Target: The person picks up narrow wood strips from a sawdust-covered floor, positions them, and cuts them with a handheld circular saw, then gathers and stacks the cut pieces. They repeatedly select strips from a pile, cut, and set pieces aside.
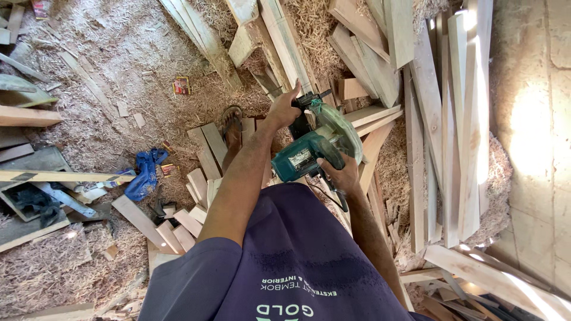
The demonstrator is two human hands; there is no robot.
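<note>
My right hand (340, 173) grips the handle of a green circular saw (315, 148) held in front of my body, its round blade guard turned to the right. My left hand (284, 109) reaches past the saw's front, fingers closed against its black base plate, thumb raised. Whether it grips the plate or a piece of wood there is hidden by the saw. Below the saw lie wooden planks (372, 116) and short offcuts. My foot in a sandal (232, 122) stands among them.
Sawdust and shavings cover the floor. Long planks (452, 131) are stacked at the right beside a pale wall (535, 131). Short wood blocks (178, 229) lie at the left of my legs, with a blue clamp-like tool (144, 175) and scrap boards further left.
</note>
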